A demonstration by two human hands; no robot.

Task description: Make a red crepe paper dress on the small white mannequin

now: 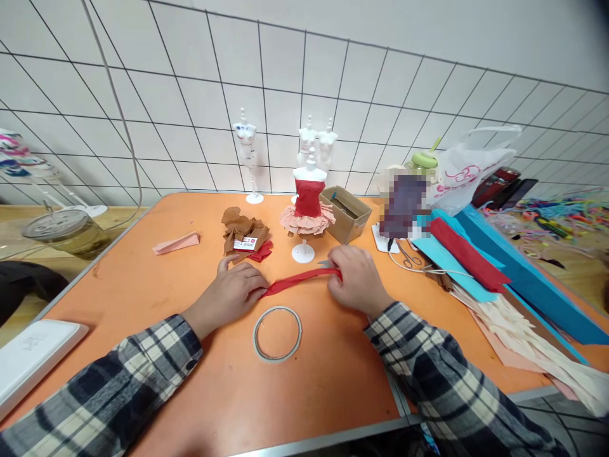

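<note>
A narrow strip of red crepe paper (302, 278) stretches between my two hands above the orange table. My left hand (235, 289) pinches its left end, and my right hand (354, 277) is closed around the right end. A grey pointed blade tip (324, 263) shows beside my right fingers; the rest of that tool is hidden. Below the strip lies a roll of tape (277, 334), flat on the table. Just beyond my hands stands a small white dress form (303, 252) wearing a red bodice (308, 198) and a ruffled pink skirt (307, 219).
Crumpled brown paper (242, 227) and a pink scrap (176, 244) lie left. Behind stand more dress forms (248, 149) and a cardboard box (349, 219). Scissors (410, 257), a cable and coloured paper sheets (469, 254) fill the right. A white box (35, 355) sits at the left edge.
</note>
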